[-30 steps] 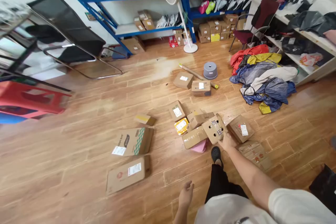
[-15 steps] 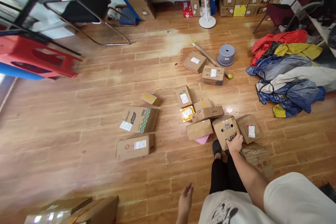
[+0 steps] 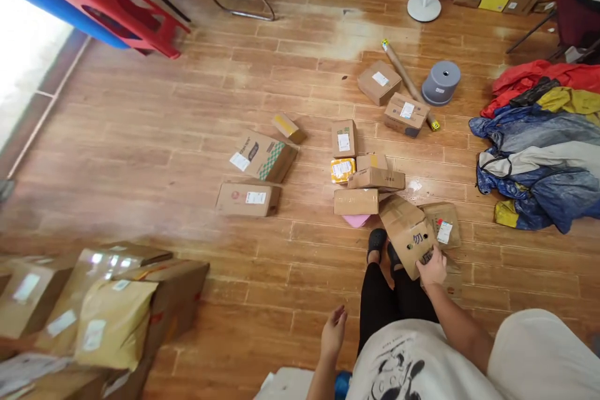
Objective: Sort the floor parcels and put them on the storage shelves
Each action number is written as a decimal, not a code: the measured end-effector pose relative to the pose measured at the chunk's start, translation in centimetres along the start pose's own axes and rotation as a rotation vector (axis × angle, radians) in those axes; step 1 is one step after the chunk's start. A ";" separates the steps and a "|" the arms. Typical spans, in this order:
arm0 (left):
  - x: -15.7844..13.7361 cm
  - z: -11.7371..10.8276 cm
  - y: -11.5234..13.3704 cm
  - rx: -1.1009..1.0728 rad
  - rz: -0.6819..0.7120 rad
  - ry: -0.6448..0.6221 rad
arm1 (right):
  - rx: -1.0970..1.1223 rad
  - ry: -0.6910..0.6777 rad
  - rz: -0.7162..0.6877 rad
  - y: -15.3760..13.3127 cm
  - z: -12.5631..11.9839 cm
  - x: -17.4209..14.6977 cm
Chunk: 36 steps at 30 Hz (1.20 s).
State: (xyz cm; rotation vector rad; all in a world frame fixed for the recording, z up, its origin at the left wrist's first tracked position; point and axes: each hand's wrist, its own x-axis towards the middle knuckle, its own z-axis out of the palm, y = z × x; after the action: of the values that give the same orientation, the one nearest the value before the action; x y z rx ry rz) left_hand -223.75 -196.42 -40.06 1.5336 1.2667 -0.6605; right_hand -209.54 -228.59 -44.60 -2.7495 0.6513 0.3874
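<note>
My right hand (image 3: 433, 265) grips the lower edge of a brown cardboard box (image 3: 407, 231), which is tilted in front of my feet. Two dark holes and printed characters show on its near side; my thumb is on that side and some fingers are hidden. My left hand (image 3: 334, 329) hangs above the floor beside my leg, fingers loosely apart, holding nothing. Just left of the gripped box lies a flat carton (image 3: 356, 201) on something pink (image 3: 357, 220). To the right is a box with a white label (image 3: 442, 225), partly covered; another carton (image 3: 454, 278) lies behind my right hand.
Small boxes (image 3: 344, 139) and an orange-yellow packet (image 3: 343, 170) lie ahead. Two labelled cartons (image 3: 248, 199) sit left. Stacked parcels (image 3: 178, 294) fill the lower left. A grey round stool (image 3: 441, 82), a long tube (image 3: 407, 81) and piled raincoat-like cloth (image 3: 539, 144) lie farther off.
The view has swung left and down, showing more stacked parcels at lower left. The gripped box has tilted towards me, showing more of its upper face. My left hand remains beside my leg.
</note>
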 end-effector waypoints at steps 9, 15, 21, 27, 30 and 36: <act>-3.6 1.4 -1.9 -0.161 0.093 0.091 | -0.163 -0.167 -0.012 -5.4 -8.9 10.9; -7.2 -0.8 -7.5 -0.192 0.010 0.197 | -0.197 -0.198 -0.091 -9.0 -10.5 11.0; -13.2 -2.2 -14.3 -0.172 -0.185 0.304 | -0.182 -0.241 -0.342 -8.9 -10.9 3.9; -15.9 -2.9 -17.9 -0.186 -0.313 0.371 | -0.203 -0.314 -0.817 -8.9 -7.8 1.3; -15.1 -3.8 -17.7 -0.192 -0.291 0.364 | -0.278 -0.378 -0.923 -10.5 -6.6 -2.0; -11.4 -6.1 -17.3 -0.278 -0.149 0.361 | -0.302 -0.490 -1.076 -14.4 -4.5 -10.0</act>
State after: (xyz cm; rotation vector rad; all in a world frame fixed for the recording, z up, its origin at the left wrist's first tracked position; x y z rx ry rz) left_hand -244.49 -196.07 -34.02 1.3725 1.6809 -0.2872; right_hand -210.48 -213.86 -34.12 -2.6135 -1.0298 0.8516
